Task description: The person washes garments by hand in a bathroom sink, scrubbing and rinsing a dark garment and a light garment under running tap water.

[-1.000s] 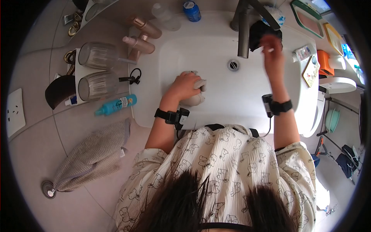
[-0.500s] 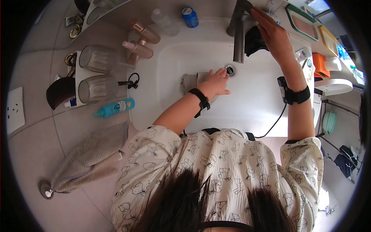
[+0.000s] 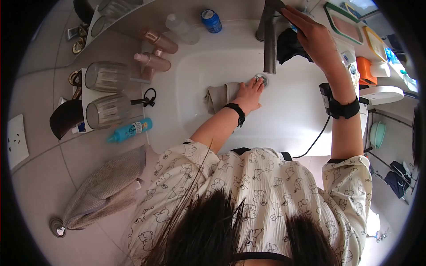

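Note:
My left hand point(image 3: 249, 95) is low in the white sink point(image 3: 293, 111), its fingers stretched out and the fingertips on the drain point(image 3: 265, 80), partly covering it. A grey-beige cloth point(image 3: 216, 99) lies crumpled in the basin, just left of this hand and partly hidden by it. At the back of the sink, my right hand point(image 3: 314, 42) rests with straight fingers against the top of the dark metal faucet point(image 3: 270, 48). No stream of water shows under the spout. Behind the faucet, close to my right hand, lies a black bunched item point(image 3: 293, 48).
Along the left rim stand pink bottles point(image 3: 155, 61), a clear bottle point(image 3: 182, 29) and a blue jar point(image 3: 211, 21). Glass cups point(image 3: 108, 111) sit on a wall shelf above a teal bottle point(image 3: 131, 129). A towel point(image 3: 108, 188) hangs at lower left. An orange container point(image 3: 366, 71) stands right.
My left hand has reached further onto the drain, covering more of it. More of the cloth shows. My right hand stays at the faucet, and the view has shifted slightly.

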`<move>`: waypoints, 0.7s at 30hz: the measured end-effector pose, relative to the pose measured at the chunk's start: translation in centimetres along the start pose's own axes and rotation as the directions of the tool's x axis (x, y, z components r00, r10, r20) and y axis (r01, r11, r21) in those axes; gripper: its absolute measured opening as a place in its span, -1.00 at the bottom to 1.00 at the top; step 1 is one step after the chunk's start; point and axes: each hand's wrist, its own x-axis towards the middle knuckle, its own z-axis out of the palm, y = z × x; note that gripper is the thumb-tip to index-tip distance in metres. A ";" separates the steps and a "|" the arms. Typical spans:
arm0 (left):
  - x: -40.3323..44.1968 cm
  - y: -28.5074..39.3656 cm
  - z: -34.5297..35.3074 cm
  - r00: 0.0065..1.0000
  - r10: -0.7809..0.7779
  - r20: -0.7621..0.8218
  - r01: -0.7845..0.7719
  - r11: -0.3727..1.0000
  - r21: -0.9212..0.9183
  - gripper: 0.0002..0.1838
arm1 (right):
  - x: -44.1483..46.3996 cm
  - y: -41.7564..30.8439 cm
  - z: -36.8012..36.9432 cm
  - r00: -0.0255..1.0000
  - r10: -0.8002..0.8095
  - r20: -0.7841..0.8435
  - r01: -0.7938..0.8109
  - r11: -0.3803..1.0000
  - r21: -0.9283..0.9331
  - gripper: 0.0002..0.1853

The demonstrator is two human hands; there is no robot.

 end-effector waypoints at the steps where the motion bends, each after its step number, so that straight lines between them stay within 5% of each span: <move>1: 0.0 0.0 -0.2 1.000 -0.005 0.012 0.005 1.000 0.000 -0.15 | -0.1 0.3 0.3 1.000 -0.017 -0.014 0.017 1.000 -0.003 -0.75; 3: 0.1 0.1 -0.3 1.000 -0.012 0.022 0.012 1.000 0.000 -0.15 | -0.9 2.0 1.7 0.999 0.041 0.021 -0.040 0.998 -0.038 -0.34; 7: 0.2 0.4 -0.3 0.999 -0.034 0.009 0.034 0.999 -0.024 -0.16 | -0.5 1.5 1.1 0.986 0.138 0.098 -0.132 0.989 -0.063 -0.34; 10: 0.1 0.6 -0.2 0.998 -0.059 -0.010 0.058 0.997 -0.057 -0.16 | -0.4 2.1 1.4 0.998 -0.056 0.010 0.056 0.995 -0.078 -0.35; 12: 0.2 0.7 0.0 0.997 -0.070 -0.031 0.068 0.995 -0.078 -0.16 | -0.6 2.1 1.5 0.995 0.067 0.068 -0.061 0.994 -0.093 -0.37; 21: 0.8 0.9 -0.6 0.997 -0.063 0.037 0.067 0.991 -0.115 -0.19 | -0.2 2.2 1.3 0.995 0.065 0.074 -0.061 0.996 -0.058 -0.40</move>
